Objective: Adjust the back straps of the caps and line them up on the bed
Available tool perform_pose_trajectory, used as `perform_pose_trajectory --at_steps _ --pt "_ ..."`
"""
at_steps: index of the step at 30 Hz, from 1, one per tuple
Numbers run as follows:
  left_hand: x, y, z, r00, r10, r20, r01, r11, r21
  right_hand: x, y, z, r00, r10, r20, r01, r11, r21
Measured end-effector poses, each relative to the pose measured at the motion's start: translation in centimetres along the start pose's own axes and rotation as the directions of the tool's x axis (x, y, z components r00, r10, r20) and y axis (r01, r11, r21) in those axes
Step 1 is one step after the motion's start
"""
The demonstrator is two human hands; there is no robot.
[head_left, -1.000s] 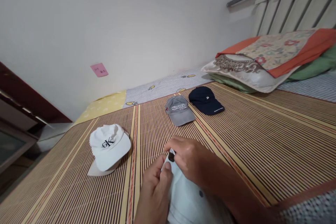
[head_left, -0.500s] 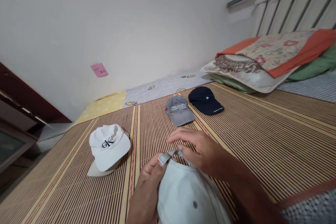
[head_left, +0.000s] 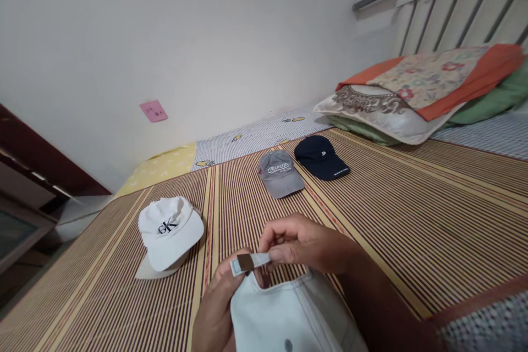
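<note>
A pale cap [head_left: 280, 311] is at the bottom centre, its back opening facing away from me. My left hand [head_left: 220, 300] grips the cap's left side by the opening, with the strap's left end at its fingertips. My right hand [head_left: 307, 245] pinches the other part of the strap [head_left: 259, 259] between thumb and fingers. A brown patch shows on the strap. To the left, a white cap with black letters [head_left: 169, 231] rests on another light cap [head_left: 148, 270]. Farther off lie a grey cap [head_left: 280, 173] and a dark navy cap [head_left: 319, 157] beside each other.
A striped mat [head_left: 391, 220] covers the bed. Stacked pillows with an orange and floral cover [head_left: 437, 80] lie at the right by the slatted headboard [head_left: 466, 8]. A pink note [head_left: 153, 111] is on the wall.
My right hand has come down and closed on the strap, which is now stretched between both hands with its brown patch showing. The held cap has shifted slightly left.
</note>
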State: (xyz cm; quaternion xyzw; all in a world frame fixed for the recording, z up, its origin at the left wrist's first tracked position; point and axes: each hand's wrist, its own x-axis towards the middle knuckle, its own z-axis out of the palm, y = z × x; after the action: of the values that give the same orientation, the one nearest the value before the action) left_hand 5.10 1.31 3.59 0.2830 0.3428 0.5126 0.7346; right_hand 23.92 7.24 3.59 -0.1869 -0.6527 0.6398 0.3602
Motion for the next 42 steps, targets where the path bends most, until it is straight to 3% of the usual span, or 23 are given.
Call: perform_pose_trajectory --at_steps 7,13,23,34,39,42 --pt "-0.2 -0.1 -0.2 0.990 0.035 -0.138 -0.032 0.999 0.026 0.1 -0.2 0.5 0.999 0.036 -0.030 -0.032 0.992 0.122" --pt "-0.4 0.0 0.5 0.939 0.037 -0.342 -0.020 0.998 0.053 0.4 -0.3 1.0 0.999 0.023 -0.036 -0.017 0.986 0.165" --pt "-0.5 0.6 1.1 0.989 0.051 -0.136 -0.021 0.977 0.214 0.6 -0.3 1.3 0.999 0.024 -0.024 -0.018 0.979 0.203" --pt "-0.2 0.8 1.1 0.999 -0.040 -0.009 0.040 0.961 0.273 0.5 -0.5 1.6 0.999 0.031 -0.040 -0.024 0.983 0.179" --pt "-0.2 0.2 0.3 0.988 -0.004 -0.155 0.042 0.969 0.243 0.6 -0.1 1.6 0.999 0.021 -0.048 -0.009 0.975 0.221" --pt "-0.1 -0.2 -0.2 0.989 -0.001 -0.149 0.024 0.988 0.150 0.6 -0.1 1.6 0.998 0.022 -0.054 -0.007 0.966 0.258"
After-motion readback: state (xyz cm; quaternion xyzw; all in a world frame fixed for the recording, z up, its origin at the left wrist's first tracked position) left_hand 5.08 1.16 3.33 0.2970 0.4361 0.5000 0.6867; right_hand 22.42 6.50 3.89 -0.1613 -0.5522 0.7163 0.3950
